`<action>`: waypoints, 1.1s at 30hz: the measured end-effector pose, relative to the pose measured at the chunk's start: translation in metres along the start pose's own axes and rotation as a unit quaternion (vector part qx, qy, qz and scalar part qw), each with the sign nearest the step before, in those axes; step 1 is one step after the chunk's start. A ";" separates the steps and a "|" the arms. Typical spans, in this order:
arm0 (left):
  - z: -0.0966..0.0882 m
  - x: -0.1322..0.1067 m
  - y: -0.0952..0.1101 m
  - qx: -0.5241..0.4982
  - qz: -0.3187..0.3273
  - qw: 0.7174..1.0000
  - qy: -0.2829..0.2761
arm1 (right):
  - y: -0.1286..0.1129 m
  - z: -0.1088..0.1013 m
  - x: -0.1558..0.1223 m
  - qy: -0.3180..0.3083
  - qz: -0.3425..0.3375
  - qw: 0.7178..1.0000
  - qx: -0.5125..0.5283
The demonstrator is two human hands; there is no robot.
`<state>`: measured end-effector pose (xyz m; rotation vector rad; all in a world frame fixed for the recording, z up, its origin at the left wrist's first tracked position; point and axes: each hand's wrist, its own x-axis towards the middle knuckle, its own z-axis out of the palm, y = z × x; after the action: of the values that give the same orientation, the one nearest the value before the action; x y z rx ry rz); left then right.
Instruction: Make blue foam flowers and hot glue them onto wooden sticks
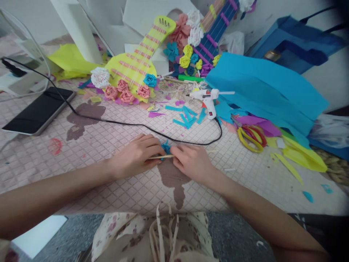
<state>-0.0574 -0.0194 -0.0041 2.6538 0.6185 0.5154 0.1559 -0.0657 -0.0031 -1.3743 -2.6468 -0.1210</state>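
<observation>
Both my hands meet near the front of the table around a thin wooden stick (pixel 170 156) and a small crumpled piece of blue paper (pixel 165 147). My left hand (pixel 143 152) is closed at the left end of the stick, its fingertips against the blue paper. From the right, my right hand (pixel 192 162) pinches the stick, which shows again beyond the knuckles. Part of the blue paper is hidden behind my fingers. Just behind the hands runs the black cord of a white glue gun (pixel 208 98), with short blue paper strips (pixel 185 117) lying beside it.
At the back stands a yellow paper guitar (pixel 136 60) with paper flowers. Blue paper sheets (pixel 261 83), yellow-handled scissors (pixel 249 140) and yellow scraps (pixel 305 153) lie to the right. A phone (pixel 39 109) rests at the left. A blue bag (pixel 294 47) is at back right.
</observation>
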 end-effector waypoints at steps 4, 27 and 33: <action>-0.001 0.000 0.001 0.000 -0.004 1.000 -0.003 | 0.000 -0.002 0.000 -0.002 0.000 1.000 -0.003; 0.004 0.000 0.002 -0.015 -0.026 0.999 0.041 | 0.001 0.002 0.000 0.019 -0.065 0.992 0.102; 0.001 0.001 0.004 -0.026 -0.037 0.998 0.048 | 0.001 0.002 0.001 0.003 -0.073 0.992 0.105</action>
<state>-0.0545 -0.0229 -0.0032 2.5579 0.7184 0.6317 0.1565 -0.0640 -0.0044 -1.1142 -2.6617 0.1334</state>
